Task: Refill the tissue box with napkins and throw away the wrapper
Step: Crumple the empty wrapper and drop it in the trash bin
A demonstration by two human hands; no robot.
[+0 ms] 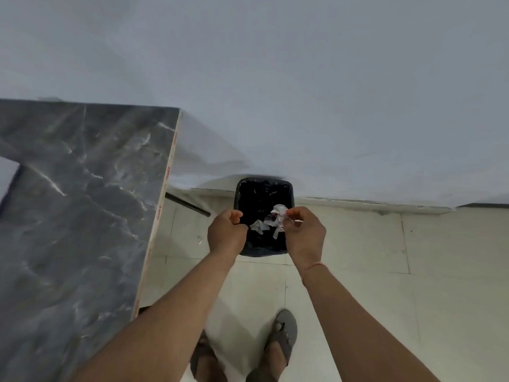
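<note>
A black bin (pixel 264 188) lined with a dark bag stands on the floor against the white wall. Both of my hands hover over its near rim. A crumpled clear plastic wrapper (pixel 275 219) with a red mark hangs over the bin's opening, and my right hand (pixel 303 235) pinches its right end between thumb and fingers. My left hand (pixel 227 232) is curled into a loose fist at the wrapper's left end; whether it touches the wrapper I cannot tell. The tissue box and napkins are out of view.
A grey marble-pattern table (pixel 77 202) fills the left side, its edge running close to my left arm. A black table leg (pixel 187 205) slants to the floor left of the bin. Pale floor tiles (pixel 371 257) spread to the right. My sandalled feet (pixel 281 343) stand below.
</note>
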